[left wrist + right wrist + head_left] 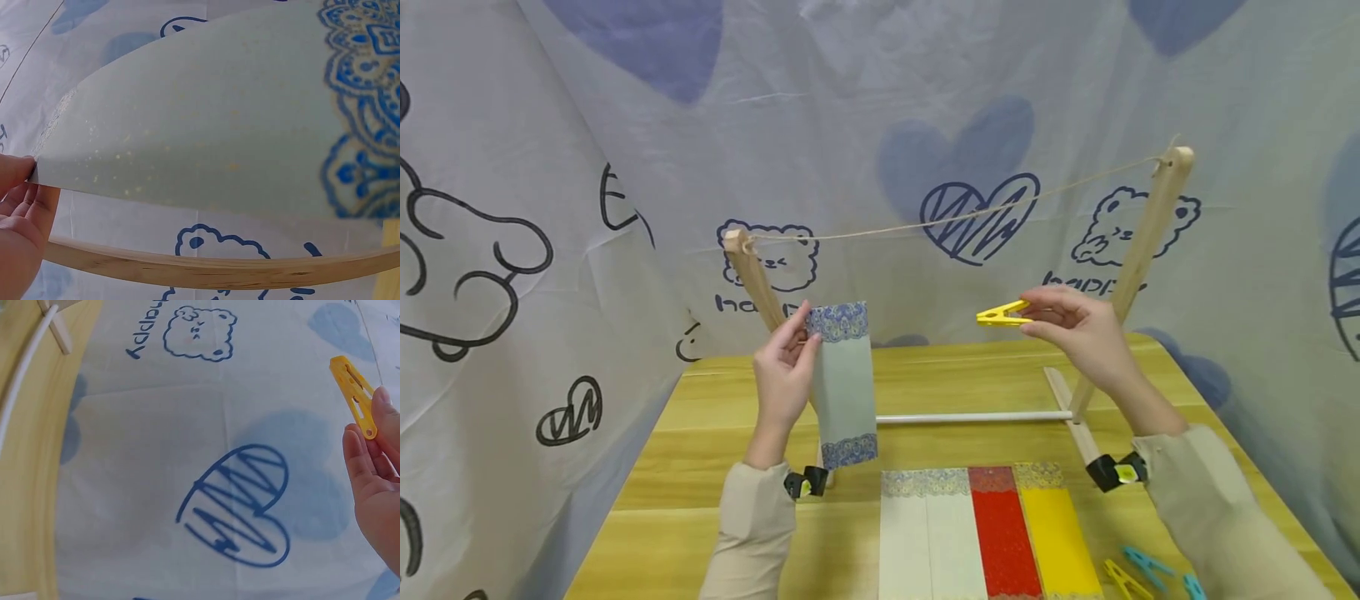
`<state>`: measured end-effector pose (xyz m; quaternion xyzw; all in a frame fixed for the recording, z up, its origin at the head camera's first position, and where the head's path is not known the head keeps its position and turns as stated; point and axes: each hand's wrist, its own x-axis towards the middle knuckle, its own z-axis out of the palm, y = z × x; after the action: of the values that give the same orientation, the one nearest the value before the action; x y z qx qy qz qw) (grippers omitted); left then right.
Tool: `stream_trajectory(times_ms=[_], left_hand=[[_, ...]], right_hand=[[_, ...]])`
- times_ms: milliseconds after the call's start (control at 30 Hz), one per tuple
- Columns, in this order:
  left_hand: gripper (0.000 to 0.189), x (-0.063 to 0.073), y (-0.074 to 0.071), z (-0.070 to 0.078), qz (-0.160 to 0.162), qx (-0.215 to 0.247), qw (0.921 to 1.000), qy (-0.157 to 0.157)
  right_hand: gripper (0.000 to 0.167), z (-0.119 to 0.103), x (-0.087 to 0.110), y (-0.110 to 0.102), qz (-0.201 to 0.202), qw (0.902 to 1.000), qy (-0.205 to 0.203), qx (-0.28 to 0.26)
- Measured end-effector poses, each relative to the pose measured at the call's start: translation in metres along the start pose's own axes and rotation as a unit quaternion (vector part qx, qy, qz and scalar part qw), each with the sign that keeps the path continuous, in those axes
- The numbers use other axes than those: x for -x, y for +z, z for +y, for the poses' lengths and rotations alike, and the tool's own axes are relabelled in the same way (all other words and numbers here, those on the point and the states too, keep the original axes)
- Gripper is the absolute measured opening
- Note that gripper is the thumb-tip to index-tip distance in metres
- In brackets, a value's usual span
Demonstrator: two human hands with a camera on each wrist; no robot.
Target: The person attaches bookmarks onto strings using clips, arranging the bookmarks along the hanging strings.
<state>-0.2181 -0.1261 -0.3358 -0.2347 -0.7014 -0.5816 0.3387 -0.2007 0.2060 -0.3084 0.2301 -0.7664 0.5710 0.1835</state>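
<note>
My left hand pinches the upper left corner of a pale green paper strip with blue patterned bands at both ends. The strip hangs upright in front of the left wooden post; in the left wrist view the strip bulges across the picture and shows gold flecks. My right hand pinches a yellow clothespin by its handle end, its nose pointing left. In the right wrist view the clothespin stands out beyond thumb and fingertips. Above both hands a thin string runs between the posts.
The wooden frame has a right post and a white crossbar. On the table lie two white strips, a red strip and a yellow strip. Near them are a yellow clothespin and blue clothespins.
</note>
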Motion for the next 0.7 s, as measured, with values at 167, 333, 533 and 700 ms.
stream_trajectory(times_ms=[167,333,533,700], left_hand=[[0.04,-0.004,-0.001,0.005,0.007,-0.005,0.9999,0.01],[0.037,-0.008,-0.002,0.009,0.018,-0.012,0.9994,0.029],[0.033,-0.013,-0.001,0.012,0.027,-0.018,0.998,0.054],[0.033,-0.015,0.0,0.015,0.033,-0.017,0.998,0.051]], right_hand=[[0.033,-0.012,-0.014,0.008,-0.008,0.9999,-0.006,-0.011],[0.032,-0.024,-0.029,0.014,0.0,0.9998,-0.017,-0.014],[0.031,-0.04,-0.046,0.021,0.012,0.9986,-0.05,-0.012],[0.029,-0.051,-0.06,0.03,0.012,0.9964,-0.08,-0.025]])
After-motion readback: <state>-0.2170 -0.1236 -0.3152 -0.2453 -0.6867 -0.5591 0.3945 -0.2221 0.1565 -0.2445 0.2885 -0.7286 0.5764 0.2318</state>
